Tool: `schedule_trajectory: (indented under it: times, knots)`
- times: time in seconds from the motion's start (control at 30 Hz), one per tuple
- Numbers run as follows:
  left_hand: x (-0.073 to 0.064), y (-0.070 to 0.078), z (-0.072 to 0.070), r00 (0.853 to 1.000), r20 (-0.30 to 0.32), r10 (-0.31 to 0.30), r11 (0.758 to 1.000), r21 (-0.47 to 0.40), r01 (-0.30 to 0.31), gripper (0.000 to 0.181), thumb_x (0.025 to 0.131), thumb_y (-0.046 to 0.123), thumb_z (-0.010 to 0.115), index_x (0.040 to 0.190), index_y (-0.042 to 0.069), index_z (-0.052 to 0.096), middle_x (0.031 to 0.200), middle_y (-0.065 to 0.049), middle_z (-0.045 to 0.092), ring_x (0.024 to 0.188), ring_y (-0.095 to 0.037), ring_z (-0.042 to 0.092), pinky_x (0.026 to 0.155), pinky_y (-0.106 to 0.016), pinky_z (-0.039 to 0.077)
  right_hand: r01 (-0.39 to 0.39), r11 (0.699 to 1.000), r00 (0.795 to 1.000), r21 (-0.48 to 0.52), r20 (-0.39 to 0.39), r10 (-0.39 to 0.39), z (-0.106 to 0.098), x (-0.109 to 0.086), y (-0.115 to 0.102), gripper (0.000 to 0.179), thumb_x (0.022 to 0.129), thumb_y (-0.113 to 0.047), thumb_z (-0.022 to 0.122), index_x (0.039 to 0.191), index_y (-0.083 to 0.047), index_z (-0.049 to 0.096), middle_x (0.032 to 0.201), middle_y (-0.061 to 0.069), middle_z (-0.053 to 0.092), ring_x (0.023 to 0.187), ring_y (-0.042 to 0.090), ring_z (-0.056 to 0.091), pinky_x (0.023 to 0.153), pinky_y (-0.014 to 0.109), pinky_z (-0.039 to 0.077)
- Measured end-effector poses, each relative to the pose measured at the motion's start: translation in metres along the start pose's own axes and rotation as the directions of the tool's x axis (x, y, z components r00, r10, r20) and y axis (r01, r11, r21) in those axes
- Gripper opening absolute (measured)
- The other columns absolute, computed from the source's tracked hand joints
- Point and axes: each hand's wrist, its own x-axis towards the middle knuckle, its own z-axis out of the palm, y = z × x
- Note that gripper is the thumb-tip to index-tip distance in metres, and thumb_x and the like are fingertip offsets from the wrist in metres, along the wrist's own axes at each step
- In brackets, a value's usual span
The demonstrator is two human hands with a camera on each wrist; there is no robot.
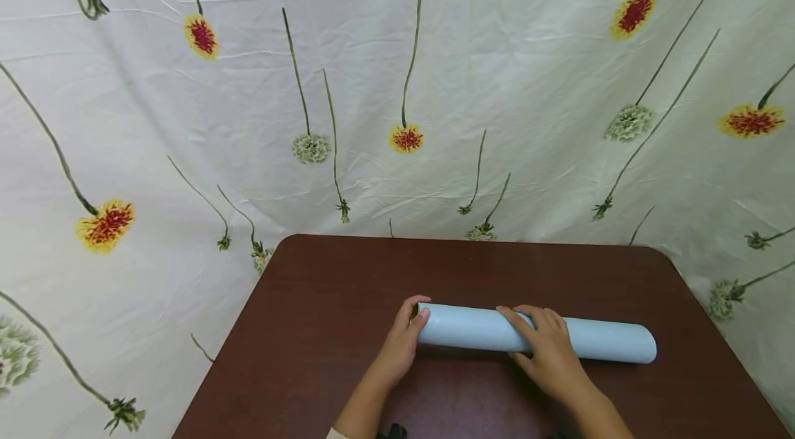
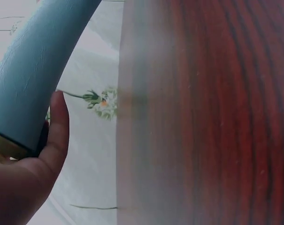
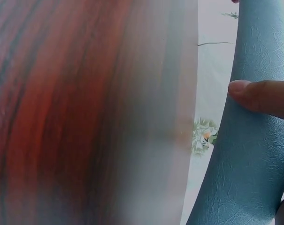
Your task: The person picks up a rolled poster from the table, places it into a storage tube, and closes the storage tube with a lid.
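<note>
A long light-blue roll with a finely creased, leather-like surface lies crosswise in front of me, close over the dark table. At its left end my left hand grips it, thumb on the near side and fingers at the far edge. The left wrist view shows the roll tilted, with a yellowish-brown rim at the end by the palm. Just right of the middle, my right hand holds the roll from above, fingers over the top. In the right wrist view its thumb presses along the blue side.
The reddish-brown wood-grain table has rounded far corners. Behind and beside it hangs a white cloth printed with flowers and stems. A small black object shows at the bottom edge beside the left forearm.
</note>
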Motion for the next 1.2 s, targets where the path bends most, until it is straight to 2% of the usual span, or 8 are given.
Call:
schedule_trajectory:
  times: [0.1, 0.27, 0.33, 0.43, 0.57, 0.83, 1.03, 1.2]
  knots:
    - [-0.001, -0.001, 0.003, 0.999, -0.035, 0.002, 0.999, 0.039, -0.001, 0.039, 0.105, 0.048, 0.046, 0.137, 0.024, 0.046, 0.138, -0.013, 0.047, 0.117, -0.027, 0.05, 0.097, -0.041, 0.041, 0.001, 1.0, 1.0, -0.006, 0.002, -0.001, 0.003, -0.001, -0.002, 0.095, 0.058, -0.01, 0.097, 0.143, -0.026, 0.056, 0.123, 0.009, 0.06, 0.115, 0.031, 0.057, 0.103, 0.059, 0.032]
    - [-0.003, -0.003, 0.004, 0.998, -0.066, -0.019, 0.991, 0.132, 0.027, 0.055, 0.097, 0.055, 0.06, 0.143, 0.029, 0.043, 0.153, -0.011, 0.042, 0.136, -0.034, 0.045, 0.105, -0.059, 0.04, 0.0, 1.0, 1.0, -0.004, -0.005, 0.0, 0.006, -0.002, -0.006, 0.095, 0.057, -0.009, 0.097, 0.142, -0.026, 0.057, 0.123, 0.01, 0.06, 0.115, 0.032, 0.057, 0.104, 0.058, 0.031]
    - [-0.003, -0.003, 0.004, 0.997, -0.07, -0.023, 0.988, 0.151, 0.033, 0.059, 0.095, 0.056, 0.062, 0.144, 0.027, 0.043, 0.153, -0.011, 0.042, 0.135, -0.033, 0.046, 0.104, -0.059, 0.041, 0.0, 1.0, 1.0, -0.005, -0.006, 0.0, 0.006, -0.001, -0.007, 0.095, 0.057, -0.008, 0.097, 0.142, -0.025, 0.058, 0.124, 0.01, 0.06, 0.115, 0.033, 0.057, 0.104, 0.058, 0.031]
    - [-0.003, -0.002, 0.005, 0.997, -0.072, -0.025, 0.989, 0.145, 0.035, 0.06, 0.095, 0.055, 0.063, 0.141, 0.021, 0.044, 0.14, -0.014, 0.049, 0.112, -0.027, 0.058, 0.088, -0.046, 0.052, -0.001, 1.0, 1.0, -0.012, -0.006, 0.001, 0.006, -0.001, -0.008, 0.095, 0.056, -0.009, 0.098, 0.142, -0.024, 0.058, 0.124, 0.011, 0.06, 0.115, 0.033, 0.057, 0.105, 0.057, 0.03]
    - [-0.003, -0.002, 0.006, 0.997, -0.071, -0.03, 0.995, 0.093, 0.036, 0.055, 0.097, 0.05, 0.062, 0.138, 0.017, 0.044, 0.129, -0.015, 0.051, 0.093, -0.022, 0.06, 0.071, -0.035, 0.053, 0.003, 1.0, 1.0, -0.019, -0.012, -0.003, 0.008, -0.001, -0.01, 0.096, 0.056, -0.009, 0.098, 0.141, -0.024, 0.058, 0.123, 0.011, 0.06, 0.113, 0.033, 0.057, 0.104, 0.056, 0.03]
    - [-0.003, -0.004, 0.007, 0.994, -0.108, -0.014, 0.997, 0.072, 0.022, 0.048, 0.1, 0.044, 0.059, 0.134, 0.013, 0.045, 0.128, -0.016, 0.049, 0.093, -0.023, 0.057, 0.071, -0.037, 0.051, -0.005, 1.0, 1.0, -0.017, -0.014, 0.005, 0.011, 0.0, -0.014, 0.096, 0.055, -0.007, 0.098, 0.142, -0.023, 0.058, 0.124, 0.012, 0.061, 0.114, 0.034, 0.057, 0.104, 0.056, 0.03]
    - [-0.002, -0.006, 0.007, 0.993, -0.12, -0.013, 1.0, 0.021, 0.016, 0.044, 0.101, 0.041, 0.059, 0.131, 0.014, 0.043, 0.126, -0.017, 0.047, 0.091, -0.021, 0.055, 0.071, -0.037, 0.051, 0.008, 1.0, 1.0, -0.018, -0.029, -0.008, 0.013, 0.002, -0.016, 0.097, 0.054, -0.008, 0.098, 0.142, -0.024, 0.058, 0.123, 0.012, 0.061, 0.112, 0.035, 0.057, 0.104, 0.055, 0.029]
    - [-0.002, -0.006, 0.005, 0.993, -0.114, -0.024, 0.999, 0.019, 0.026, 0.045, 0.1, 0.04, 0.06, 0.132, 0.013, 0.042, 0.123, -0.018, 0.05, 0.09, -0.02, 0.056, 0.072, -0.038, 0.051, -0.001, 1.0, 1.0, -0.021, -0.011, 0.001, 0.014, 0.002, -0.017, 0.097, 0.056, -0.009, 0.098, 0.143, -0.025, 0.058, 0.124, 0.012, 0.061, 0.115, 0.034, 0.058, 0.105, 0.056, 0.03]
